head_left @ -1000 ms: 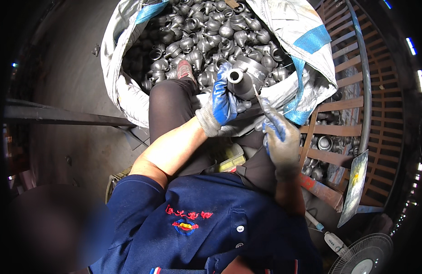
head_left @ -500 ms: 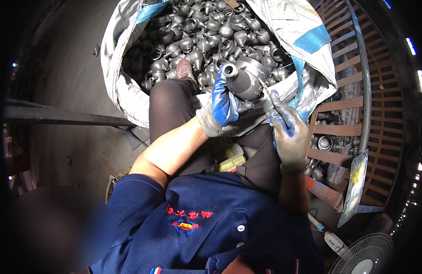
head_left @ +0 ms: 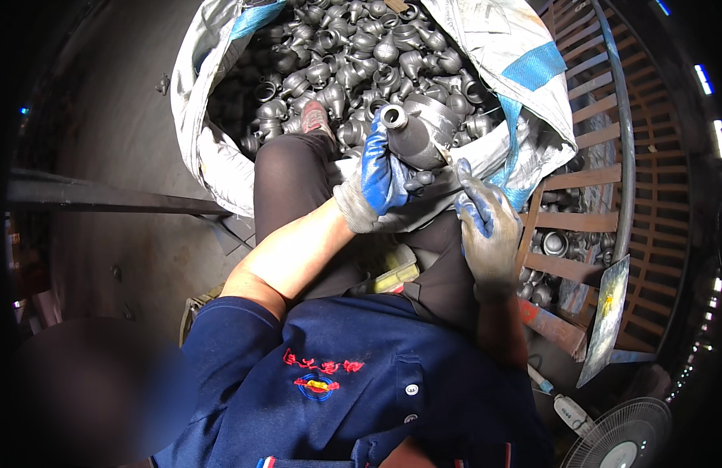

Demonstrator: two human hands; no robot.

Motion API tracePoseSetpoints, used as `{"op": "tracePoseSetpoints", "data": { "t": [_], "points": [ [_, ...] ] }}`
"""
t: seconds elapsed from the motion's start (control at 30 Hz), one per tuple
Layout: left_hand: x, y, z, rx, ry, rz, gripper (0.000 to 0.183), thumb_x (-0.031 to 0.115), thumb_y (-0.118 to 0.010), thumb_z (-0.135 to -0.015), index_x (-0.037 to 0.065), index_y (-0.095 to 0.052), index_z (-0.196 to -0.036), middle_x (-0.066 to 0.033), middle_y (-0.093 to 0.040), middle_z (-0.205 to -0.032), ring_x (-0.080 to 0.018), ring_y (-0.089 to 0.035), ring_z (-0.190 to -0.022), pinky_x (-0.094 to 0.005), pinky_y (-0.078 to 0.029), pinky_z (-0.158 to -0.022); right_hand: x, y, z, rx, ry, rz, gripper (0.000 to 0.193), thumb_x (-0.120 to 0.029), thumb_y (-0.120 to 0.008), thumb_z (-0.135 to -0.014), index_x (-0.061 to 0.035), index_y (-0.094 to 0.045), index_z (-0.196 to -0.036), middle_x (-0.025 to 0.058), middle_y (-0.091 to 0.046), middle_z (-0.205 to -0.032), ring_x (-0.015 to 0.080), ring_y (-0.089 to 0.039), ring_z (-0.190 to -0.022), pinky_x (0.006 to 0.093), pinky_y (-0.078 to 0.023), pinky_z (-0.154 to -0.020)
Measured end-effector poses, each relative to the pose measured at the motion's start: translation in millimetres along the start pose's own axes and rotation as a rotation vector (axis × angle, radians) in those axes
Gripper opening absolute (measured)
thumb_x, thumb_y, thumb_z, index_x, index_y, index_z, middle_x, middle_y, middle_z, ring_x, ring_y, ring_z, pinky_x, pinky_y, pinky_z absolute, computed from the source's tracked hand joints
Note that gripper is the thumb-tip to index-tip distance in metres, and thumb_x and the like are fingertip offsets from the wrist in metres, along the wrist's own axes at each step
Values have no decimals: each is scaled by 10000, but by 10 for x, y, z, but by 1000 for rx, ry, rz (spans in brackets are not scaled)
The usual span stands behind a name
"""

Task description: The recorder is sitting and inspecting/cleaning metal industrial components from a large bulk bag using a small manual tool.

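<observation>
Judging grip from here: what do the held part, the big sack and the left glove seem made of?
Held part: plastic or metal; its dull dark-grey sheen fits either.
Big sack: probably woven plastic; white, slightly shiny, creased.
Left glove: likely knit fabric, rubbery coating; matt grey cuff, glossier blue areas.

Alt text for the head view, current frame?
A person's gloved left hand holds a round-mouthed dark gray part; the gloved right hand is close beside it, forefinger extended. Beyond, a white bag with blue straps holds many gray parts. A brown slatted crate and a fan are at right.
</observation>
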State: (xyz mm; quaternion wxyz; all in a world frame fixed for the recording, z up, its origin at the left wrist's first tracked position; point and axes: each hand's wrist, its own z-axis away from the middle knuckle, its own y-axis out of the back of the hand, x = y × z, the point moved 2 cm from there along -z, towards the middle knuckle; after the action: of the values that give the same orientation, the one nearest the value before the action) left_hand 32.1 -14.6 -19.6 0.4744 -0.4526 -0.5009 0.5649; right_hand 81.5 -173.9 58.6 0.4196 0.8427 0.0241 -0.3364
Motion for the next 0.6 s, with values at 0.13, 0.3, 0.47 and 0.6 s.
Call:
{"op": "tracePoseSetpoints", "data": {
  "t": [0.13, 0.3, 0.47, 0.6],
  "points": [
    [38, 119, -8, -132, 87, 5, 603, 497, -503, -851, 63, -416, -1260, -154, -501, -1229, -303, -539, -1073, -487, -490, -848, -5, 27, 7, -103, -145, -17, 276, -7, -604, -761, -40, -602, -1035, 135, -605, -913, 288, -598, -809, 351, -475, -697],
    [-25, -137, 11, 44, 24, -53, 603, 523, -463, -856, 79, -411, -1261, -146, -517, -1208, -288, -569, -1021, -434, -521, -755, 9, 13, -22, 1, -463, -711, 461, 51, -595, -784, 35, -474, -1228, 110, -583, -1049, 141, -566, -933, 258, -458, -803],
    [-45, -66, 58, 125, 54, -90, 575, 541, -401, -879, 112, -421, -1262, -140, -535, -1185, -281, -613, -947, -412, -584, -617, -71, -39, -265, 132, -282, -522, 652, 56, -643, -740, -19, -370, -1327, 90, -523, -1102, 77, -530, -814, 199, -442, -661],
    [-90, -46, 89, 111, 179, -100, 489, 482, -400, -902, 116, -464, -1220, -128, -546, -1168, -269, -616, -943, -403, -586, -579, 73, -225, -330, 64, -488, -826, 628, 43, -670, -716, -6, -412, -1286, 54, -564, -978, 21, -499, -666, 173, -415, -542]
  ]
}}
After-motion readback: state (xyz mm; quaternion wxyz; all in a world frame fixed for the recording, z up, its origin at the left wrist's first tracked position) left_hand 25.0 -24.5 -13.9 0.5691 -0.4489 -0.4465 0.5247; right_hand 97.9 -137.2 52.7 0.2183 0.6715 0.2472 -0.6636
